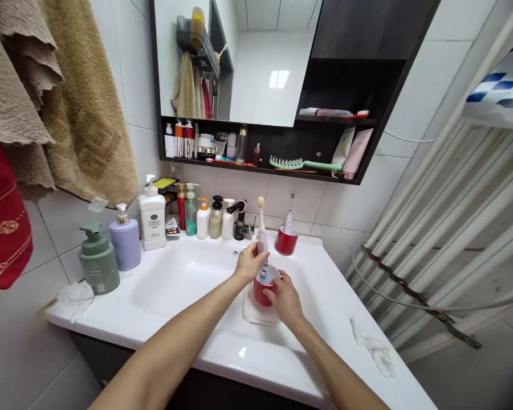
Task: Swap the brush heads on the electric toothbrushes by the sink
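My left hand [248, 263] is closed round an electric toothbrush [262, 236] with a pale pink handle and a yellowish-white head pointing up. The lower end of the handle is over or inside the mouth of a red cup [263, 293]; I cannot tell whether it touches the bottom. On the cup's right side my right hand [287, 296] grips the rim and wall, thumb in front. Under the cup, a pale tray or dish [253, 316] lies in the white sink [175, 285].
Behind the sink, another red cup [286, 244] holds a second toothbrush [289, 219], near the black faucet [239, 219]. Pump bottles [154, 222] line the back and left rim. A crumpled white tissue [374, 347] lies on the right. Above hangs a mirror cabinet [346, 175]; pipes [444, 239] stand right.
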Available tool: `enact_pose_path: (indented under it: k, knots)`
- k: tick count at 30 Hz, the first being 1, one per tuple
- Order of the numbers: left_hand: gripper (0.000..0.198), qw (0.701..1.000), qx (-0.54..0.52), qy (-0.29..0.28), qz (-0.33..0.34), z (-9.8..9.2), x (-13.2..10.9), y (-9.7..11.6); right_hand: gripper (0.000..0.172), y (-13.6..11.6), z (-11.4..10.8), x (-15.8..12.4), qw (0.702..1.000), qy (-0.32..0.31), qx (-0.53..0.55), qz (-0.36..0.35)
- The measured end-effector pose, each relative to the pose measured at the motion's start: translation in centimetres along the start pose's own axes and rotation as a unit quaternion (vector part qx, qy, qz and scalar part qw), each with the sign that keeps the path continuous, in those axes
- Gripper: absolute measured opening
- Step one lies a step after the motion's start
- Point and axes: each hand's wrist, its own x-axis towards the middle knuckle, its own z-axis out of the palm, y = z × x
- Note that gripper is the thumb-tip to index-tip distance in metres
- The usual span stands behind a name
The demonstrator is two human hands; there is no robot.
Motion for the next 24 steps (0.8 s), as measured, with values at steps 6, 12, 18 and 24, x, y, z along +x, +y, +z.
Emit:
enact_pose_path:
  k: [6, 12, 18, 24]
  knots:
    - [0.026, 0.993, -0.109, 0.044, -0.024, -2.0, -2.0, 0.9, 0.009, 0.7, 1.4, 0.9, 0.998, -0.001, -0.030, 0.046]
    - [0.028, 0.983, -0.159, 0.029, -0.084, -1.6, -5.0, -0.1, 0.011, 1.7, 2.1, 0.8, 0.998, -0.014, -0.016, 0.065]
    - [0.031, 0.965, -0.213, 0.001, -0.150, -1.1, -6.6, -0.2, 0.026, -0.9, -0.3, 1.3, 0.981, 0.043, 0.170, 0.081]
    - [0.036, 0.946, -0.244, -0.069, -0.203, -0.8, -8.7, -0.3, 0.027, -5.5, -2.8, 1.5, 0.822, -0.062, 0.546, 0.150]
